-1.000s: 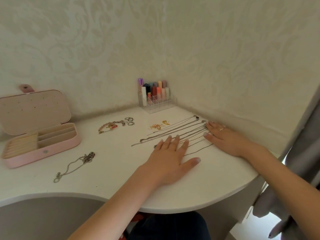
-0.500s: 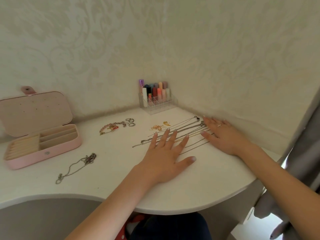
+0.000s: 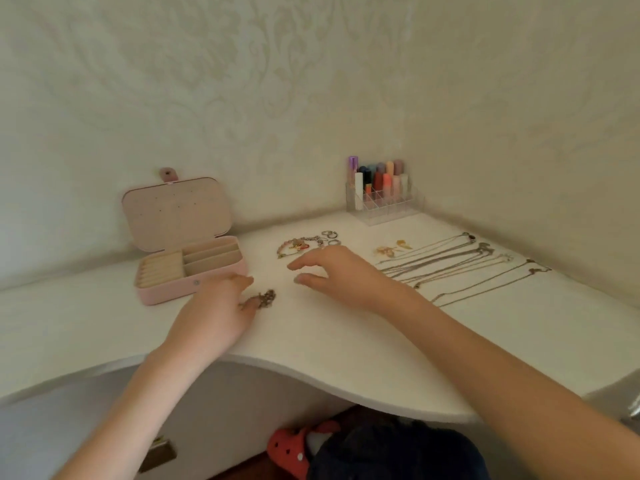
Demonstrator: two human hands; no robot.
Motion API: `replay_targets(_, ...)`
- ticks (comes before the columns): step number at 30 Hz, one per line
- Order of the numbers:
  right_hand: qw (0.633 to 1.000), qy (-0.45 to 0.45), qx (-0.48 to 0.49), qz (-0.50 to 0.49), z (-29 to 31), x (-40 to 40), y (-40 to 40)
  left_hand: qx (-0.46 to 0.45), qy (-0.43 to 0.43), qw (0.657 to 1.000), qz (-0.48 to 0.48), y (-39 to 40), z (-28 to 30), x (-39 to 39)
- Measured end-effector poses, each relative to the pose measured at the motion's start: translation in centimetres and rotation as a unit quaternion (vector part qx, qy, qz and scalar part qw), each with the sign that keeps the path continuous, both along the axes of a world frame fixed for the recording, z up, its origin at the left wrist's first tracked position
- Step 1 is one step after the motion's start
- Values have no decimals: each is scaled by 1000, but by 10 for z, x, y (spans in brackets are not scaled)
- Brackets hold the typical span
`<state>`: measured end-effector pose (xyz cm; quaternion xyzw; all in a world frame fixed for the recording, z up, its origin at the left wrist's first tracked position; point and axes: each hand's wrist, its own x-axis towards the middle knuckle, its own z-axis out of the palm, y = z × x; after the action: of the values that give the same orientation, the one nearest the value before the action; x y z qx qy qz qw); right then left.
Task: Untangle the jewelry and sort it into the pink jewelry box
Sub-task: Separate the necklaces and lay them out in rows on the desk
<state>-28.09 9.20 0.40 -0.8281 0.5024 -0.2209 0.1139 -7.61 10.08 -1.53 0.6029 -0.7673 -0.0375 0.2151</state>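
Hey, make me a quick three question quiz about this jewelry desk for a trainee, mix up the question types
1. True or false: the pink jewelry box has its lid shut.
2. Which hand reaches the tangled chain? A) left hand B) right hand
3. Fill in: the straightened necklaces lie to the ____ of the right hand.

Key: 1 false, the lid stands open. 2 A. 3 right.

Both hands have left the row of straightened necklaces (image 3: 460, 265) at right and moved left across the tabletop (image 3: 329, 337); the left hand (image 3: 214, 313) now touches the tangled chain (image 3: 265, 298) near the pink jewelry box (image 3: 187, 258), the right hand (image 3: 341, 275) hovering just beside.
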Motion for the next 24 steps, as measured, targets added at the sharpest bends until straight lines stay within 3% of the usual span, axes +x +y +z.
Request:
replay_targets(5,997,25,69,23,-7,46,-31,5,48,998,-31,3,-7,24)
replay_targets(12,976,-206,59,25,-20,49,-38,3,193,980,-55,-17,-13,18)
replay_targets(18,910,-389,142,-1,-12,39,-41,30,332,941,-57,-39,-9,5)
replay_targets(22,819,-524,231,36,-5,31,-40,91,502,855,-88,-43,-8,9)
replay_targets(24,807,-534,245,61,-3,33,-39,95,480,864,-121,-42,-8,8)
